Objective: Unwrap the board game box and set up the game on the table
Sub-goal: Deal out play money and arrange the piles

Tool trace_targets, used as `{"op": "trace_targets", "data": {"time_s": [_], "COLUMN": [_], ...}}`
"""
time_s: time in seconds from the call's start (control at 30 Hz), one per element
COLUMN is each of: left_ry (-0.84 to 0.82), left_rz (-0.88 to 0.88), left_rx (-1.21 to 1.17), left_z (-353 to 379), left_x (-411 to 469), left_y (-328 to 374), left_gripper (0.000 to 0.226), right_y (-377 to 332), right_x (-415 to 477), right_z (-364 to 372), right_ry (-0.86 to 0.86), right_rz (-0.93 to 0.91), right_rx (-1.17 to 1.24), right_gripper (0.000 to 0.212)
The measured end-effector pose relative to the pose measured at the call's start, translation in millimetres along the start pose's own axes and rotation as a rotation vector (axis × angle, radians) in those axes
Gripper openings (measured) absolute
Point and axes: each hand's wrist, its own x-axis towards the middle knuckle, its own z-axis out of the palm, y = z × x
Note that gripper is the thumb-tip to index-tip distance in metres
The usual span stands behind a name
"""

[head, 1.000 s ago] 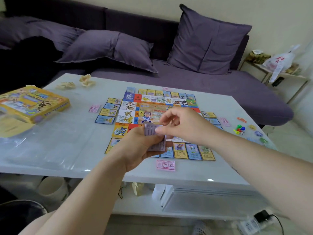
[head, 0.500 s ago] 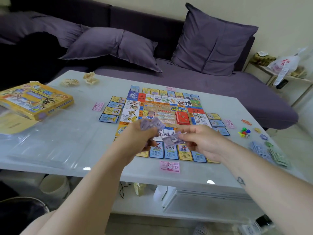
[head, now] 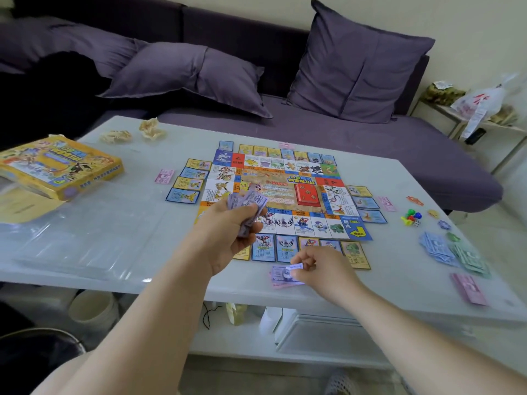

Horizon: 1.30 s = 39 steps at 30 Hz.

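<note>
A dark purple fabric sofa [head: 370, 143] runs along the far side, bearing three soft, creased purple cushions [head: 356, 67]. In front stands a long rectangular table [head: 399, 175] with a pale, glossy top. A sheet of clear, crinkled plastic wrap [head: 85, 240] lies over its left part. The square, brightly printed game board [head: 285, 192] lies flat in the middle of the table, ringed by small rectangular cards, with a red deck [head: 308, 195] near its centre. The flat yellow cardboard game box [head: 60, 166] sits at the table's left edge, tilted.

The left hand [head: 228, 232] is raised over the board's near-left corner, fingers curled round a fanned bundle of purple paper banknotes [head: 251, 203]. The right hand [head: 322, 269] is low at the near edge, thumb and fingertips pinching one purple banknote [head: 282, 273] that lies on a pink note.

At the right lie three loose piles of notes: blue [head: 436, 246], green [head: 467, 258], pink [head: 469, 289]. Two crumpled paper balls [head: 116, 136] lie at the far left. A small cluster of coloured plastic pawns [head: 410, 216] stands right of the board.
</note>
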Motion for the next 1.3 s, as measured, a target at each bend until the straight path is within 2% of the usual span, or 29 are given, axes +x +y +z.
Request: {"op": "trace_targets", "data": {"time_s": [0.13,0.33,0.4,0.5,0.63,0.7,0.83,0.93,1.1,1.23,1.3], "left_ry": [-0.003,0.002,0.000,-0.019,-0.147,-0.207,-0.233,-0.208,-0.138,-0.128,-0.117], "left_rz": [-0.001,-0.012,-0.006,-0.002,-0.001,0.013,0.023,0.010,-0.028,-0.094,-0.144], "left_rx": [0.034,0.072,0.104,0.149,0.250,0.264,0.269,0.251,0.171,0.043,-0.005], "left_z": [-0.2,2.7,5.4,13.0,33.5,46.0,68.5,86.8,118.2,142.5,153.6], "left_x": [1.3,4.9,6.6,7.8,7.3,8.1,20.3,36.9,71.8,107.6,122.7], "left_y": [-1.7,-4.6,-5.9,-11.3,-24.2,-28.6,-33.3,-35.5,-34.5,-31.8,-31.5], "left_gripper": [0.020,0.008,0.005,0.003,0.010,0.008,0.011,0.014,0.013,0.011,0.012], "right_y": [0.3,0.2,-1.6,-9.9,-22.6,-21.8,-3.5,21.8,78.4,118.1,137.4], "right_x": [-0.8,-5.9,-6.4,-3.3,-0.4,2.1,9.4,20.6,63.4,100.7,119.6], "right_z": [1.4,-2.8,-10.2,-36.9,-66.2,-72.3,-91.1,-110.4,-142.5,-167.5,-173.6], "right_ry": [0.029,0.068,0.123,0.179,0.017,-0.023,-0.057,-0.064,0.148,0.432,0.506], "right_rz": [0.004,-0.009,-0.015,-0.013,0.015,-0.002,-0.017,0.012,0.146,0.228,0.214], "right_rx": [-0.073,-0.084,-0.003,0.299,0.561,0.540,0.526,0.556,0.606,0.515,0.456], "right_gripper": [0.021,0.011,0.010,0.005,0.015,0.016,0.003,0.009,0.026,0.016,0.010]}}
